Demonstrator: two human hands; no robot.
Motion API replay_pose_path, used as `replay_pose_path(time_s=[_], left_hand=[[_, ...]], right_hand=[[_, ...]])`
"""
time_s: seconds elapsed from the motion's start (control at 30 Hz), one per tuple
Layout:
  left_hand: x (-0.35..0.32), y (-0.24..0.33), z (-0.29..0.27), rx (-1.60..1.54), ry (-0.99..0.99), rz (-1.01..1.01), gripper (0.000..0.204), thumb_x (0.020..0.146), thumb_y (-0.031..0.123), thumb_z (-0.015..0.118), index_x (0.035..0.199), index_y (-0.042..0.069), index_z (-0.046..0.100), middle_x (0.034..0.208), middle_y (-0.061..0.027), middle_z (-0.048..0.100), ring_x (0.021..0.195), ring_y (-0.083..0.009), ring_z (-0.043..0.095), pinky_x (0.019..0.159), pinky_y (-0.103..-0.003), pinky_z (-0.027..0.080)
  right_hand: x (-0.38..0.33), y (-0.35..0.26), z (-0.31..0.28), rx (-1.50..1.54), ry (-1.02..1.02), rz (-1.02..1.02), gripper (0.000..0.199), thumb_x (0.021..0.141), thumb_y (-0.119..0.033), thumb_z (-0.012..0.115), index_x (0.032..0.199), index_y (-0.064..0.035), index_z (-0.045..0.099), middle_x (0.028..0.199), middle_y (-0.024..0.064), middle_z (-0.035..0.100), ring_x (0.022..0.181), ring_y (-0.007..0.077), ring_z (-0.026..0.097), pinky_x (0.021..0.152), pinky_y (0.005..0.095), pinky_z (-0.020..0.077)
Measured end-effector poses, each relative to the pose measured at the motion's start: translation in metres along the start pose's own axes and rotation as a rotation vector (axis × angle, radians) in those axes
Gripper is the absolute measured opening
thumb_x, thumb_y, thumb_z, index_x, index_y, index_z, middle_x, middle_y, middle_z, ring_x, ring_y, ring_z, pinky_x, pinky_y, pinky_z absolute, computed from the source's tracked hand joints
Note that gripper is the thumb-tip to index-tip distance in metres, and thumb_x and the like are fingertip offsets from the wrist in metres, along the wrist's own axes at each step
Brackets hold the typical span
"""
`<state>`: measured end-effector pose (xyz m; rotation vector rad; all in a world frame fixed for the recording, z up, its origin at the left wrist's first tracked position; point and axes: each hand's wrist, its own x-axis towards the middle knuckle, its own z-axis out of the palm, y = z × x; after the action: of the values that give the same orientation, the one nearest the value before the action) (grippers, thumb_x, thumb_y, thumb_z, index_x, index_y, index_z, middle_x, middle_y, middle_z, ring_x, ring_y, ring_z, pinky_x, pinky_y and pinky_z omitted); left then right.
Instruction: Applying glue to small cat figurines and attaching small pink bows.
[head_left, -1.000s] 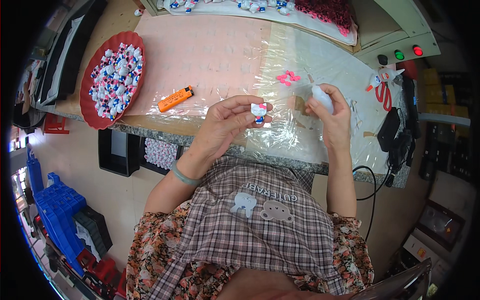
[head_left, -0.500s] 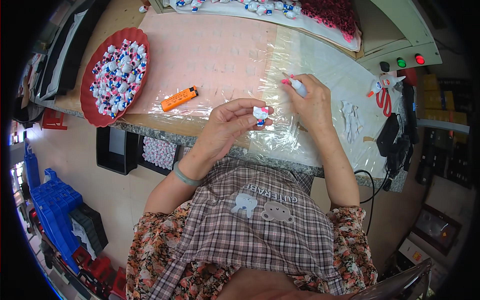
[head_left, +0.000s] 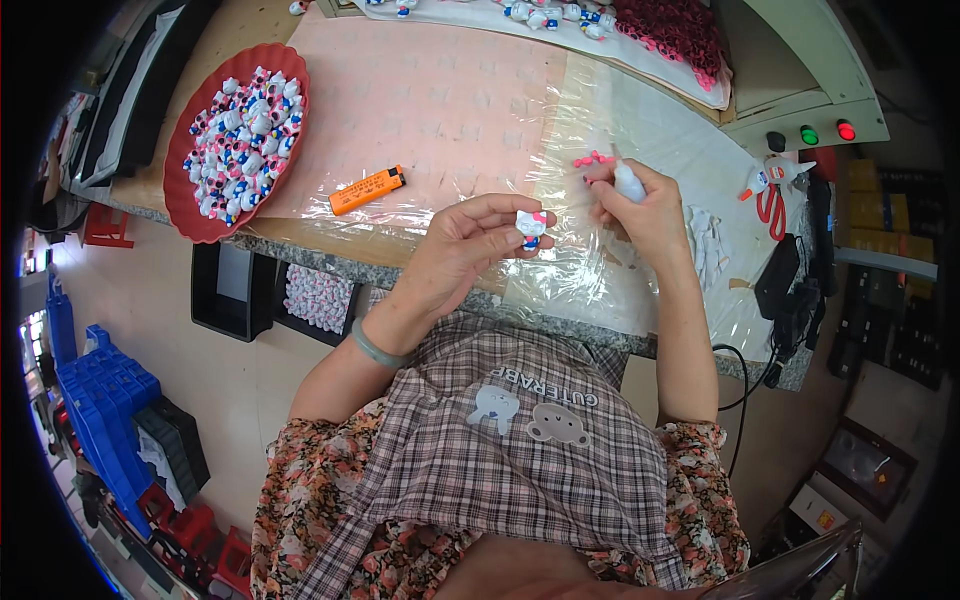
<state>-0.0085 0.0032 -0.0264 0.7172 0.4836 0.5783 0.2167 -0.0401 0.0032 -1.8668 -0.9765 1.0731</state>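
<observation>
Between the thumb and fingers of my left hand (head_left: 470, 246) is a small white cat figurine (head_left: 531, 230) with a blue lower body and a pink spot on its head. It stands upright, its front turned toward me. My right hand (head_left: 648, 215) is closed around a small whitish squeeze bottle (head_left: 629, 184), its thin tip pointing up and away from me. Small pink pieces (head_left: 592, 159) lie on the plastic-covered table just beyond the right fingertips. A tiny pinkish bit seems to be at those fingertips, too small to make out.
A red scalloped bowl (head_left: 178, 185) heaped with figurines stands at left, near an orange lighter (head_left: 367, 190). Red-handled scissors (head_left: 771, 212), a white bottle (head_left: 776, 174) and a crumpled cloth (head_left: 706, 245) lie at right. Dark pink pieces (head_left: 668, 40) are piled at the back.
My right hand has drawn back toward me and to the right with the bottle, uncovering more of the pink pieces. My left hand still holds the figurine in nearly the same place.
</observation>
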Motion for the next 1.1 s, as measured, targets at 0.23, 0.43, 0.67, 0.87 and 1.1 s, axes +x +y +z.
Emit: replay_pose_path(time_s=[0.23, 0.43, 0.67, 0.87, 1.1], left_hand=[[0.002, -0.006, 0.002, 0.079, 0.012, 0.026, 0.031, 0.089, -0.001, 0.058, 0.12, -0.001, 0.058, 0.109, -0.0114, 0.065, 0.097, -0.0199, 0.065, 0.086, -0.03, 0.053], [0.0, -0.005, 0.01, 0.102, -0.007, 0.039, 0.031, 0.088, -0.002, 0.061, 0.118, -0.002, 0.059, 0.108, -0.0109, 0.065, 0.095, -0.0153, 0.064, 0.085, -0.027, 0.053], [-0.002, -0.005, 0.011, 0.196, -0.03, 0.01, 0.032, 0.088, 0.0, 0.062, 0.12, -0.003, 0.059, 0.11, -0.0112, 0.066, 0.099, -0.0147, 0.063, 0.088, -0.027, 0.052], [-0.005, -0.003, 0.013, 0.318, -0.03, 0.016, 0.031, 0.088, 0.002, 0.063, 0.119, -0.002, 0.06, 0.111, -0.0095, 0.066, 0.1, -0.0138, 0.062, 0.089, -0.026, 0.051], [-0.007, -0.004, 0.018, 0.458, -0.019, 0.072, 0.029, 0.088, 0.0, 0.063, 0.117, -0.002, 0.061, 0.108, -0.0086, 0.067, 0.099, -0.0136, 0.063, 0.087, -0.026, 0.052]], right_hand=[[-0.032, 0.011, 0.004, 0.433, -0.213, -0.162, 0.008, 0.084, 0.002, 0.065, 0.092, 0.0024, 0.063, 0.078, 0.0085, 0.063, 0.067, 0.0126, 0.061, 0.059, 0.0233, 0.049], [-0.051, 0.005, 0.013, 0.427, -0.21, -0.254, 0.007, 0.081, 0.005, 0.067, 0.086, 0.0022, 0.063, 0.08, 0.005, 0.063, 0.069, 0.0102, 0.061, 0.061, 0.0225, 0.0494], [-0.054, 0.004, 0.016, 0.284, -0.209, -0.285, 0.008, 0.079, 0.004, 0.069, 0.084, 0.0016, 0.062, 0.08, 0.0052, 0.063, 0.068, 0.0101, 0.061, 0.062, 0.0231, 0.0492], [-0.055, 0.003, 0.017, 0.199, -0.208, -0.222, 0.008, 0.08, 0.001, 0.07, 0.082, 0.0005, 0.062, 0.078, 0.0042, 0.063, 0.067, 0.01, 0.062, 0.062, 0.0235, 0.0494], [-0.06, 0.005, 0.028, 0.101, -0.08, -0.176, 0.014, 0.078, -0.004, 0.072, 0.079, -0.0009, 0.059, 0.071, 0.0041, 0.064, 0.066, 0.0097, 0.063, 0.059, 0.0246, 0.0495]])
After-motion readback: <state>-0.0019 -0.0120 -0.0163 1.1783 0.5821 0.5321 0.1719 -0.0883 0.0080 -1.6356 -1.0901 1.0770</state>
